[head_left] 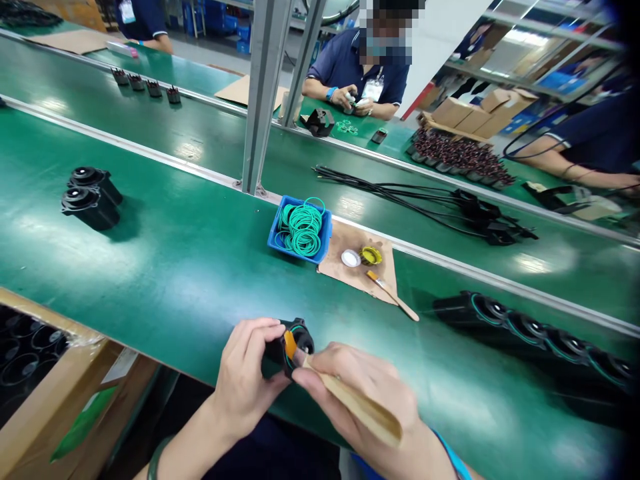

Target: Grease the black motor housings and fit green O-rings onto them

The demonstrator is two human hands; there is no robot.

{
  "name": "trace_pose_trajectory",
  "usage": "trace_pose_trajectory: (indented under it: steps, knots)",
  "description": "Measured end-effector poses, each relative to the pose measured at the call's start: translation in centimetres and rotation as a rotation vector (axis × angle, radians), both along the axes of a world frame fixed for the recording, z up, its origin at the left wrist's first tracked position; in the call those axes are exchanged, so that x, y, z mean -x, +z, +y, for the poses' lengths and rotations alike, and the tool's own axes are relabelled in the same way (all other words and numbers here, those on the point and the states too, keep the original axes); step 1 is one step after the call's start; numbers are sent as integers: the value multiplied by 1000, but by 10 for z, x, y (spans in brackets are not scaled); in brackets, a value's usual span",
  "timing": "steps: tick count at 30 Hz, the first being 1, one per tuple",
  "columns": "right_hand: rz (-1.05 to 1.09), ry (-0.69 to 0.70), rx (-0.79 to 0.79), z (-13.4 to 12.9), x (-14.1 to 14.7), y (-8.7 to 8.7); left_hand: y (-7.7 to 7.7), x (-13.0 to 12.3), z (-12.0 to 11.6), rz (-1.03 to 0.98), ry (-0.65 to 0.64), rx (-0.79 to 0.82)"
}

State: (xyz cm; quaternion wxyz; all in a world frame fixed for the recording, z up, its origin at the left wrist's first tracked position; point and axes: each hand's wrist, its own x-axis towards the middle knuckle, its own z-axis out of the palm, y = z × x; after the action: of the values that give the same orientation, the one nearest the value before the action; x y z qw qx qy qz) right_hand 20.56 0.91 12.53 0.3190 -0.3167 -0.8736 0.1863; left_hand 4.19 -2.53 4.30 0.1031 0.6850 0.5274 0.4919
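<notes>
My left hand (247,373) is closed round a black cylindrical housing (301,331) at the near edge of the green bench. A green ring shows along the housing's rim. In my right hand (367,387) is a wooden-handled paintbrush (360,403), its orange bristles touching the rim of the housing. Part of the housing is hidden behind my fingers. Beyond my hands, a second brush (393,295) lies partly on a stained cardboard sheet (340,235). On that sheet are an open yellow tub (371,255) and a white lid (351,258).
A blue bin (274,248) of green rings (305,230) stands beside the cardboard. Two black housings (90,208) stand at left, several ringed ones (525,330) at right. A metal post (260,100) rises behind the bin. Black cables (400,193) lie farther back, where a co-worker (330,63) sits.
</notes>
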Motion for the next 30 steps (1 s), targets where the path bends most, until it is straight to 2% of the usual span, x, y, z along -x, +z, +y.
trace_pose_trajectory:
  steps: [6, 12, 15, 19, 24, 30]
  knots:
    - [-65, 89, -34, -6, -6, -5, -3, 5, 2, -35, -10, 65]
    - [-112, 88, -12, 1, -14, -9, -2, 10, 4, -103, -20, 134]
    - [-28, 52, 1, 8, -23, -7, -4, 14, 3, -144, -26, 184]
    - [186, -3, 114, 13, -37, -6, -6, 20, 1, -198, -59, 262]
    - [86, 105, 121, 19, -34, -15, -4, 25, 0, -272, -160, 370]
    - [76, 141, 243, 12, -28, -26, -21, 20, -8, -422, -250, 415]
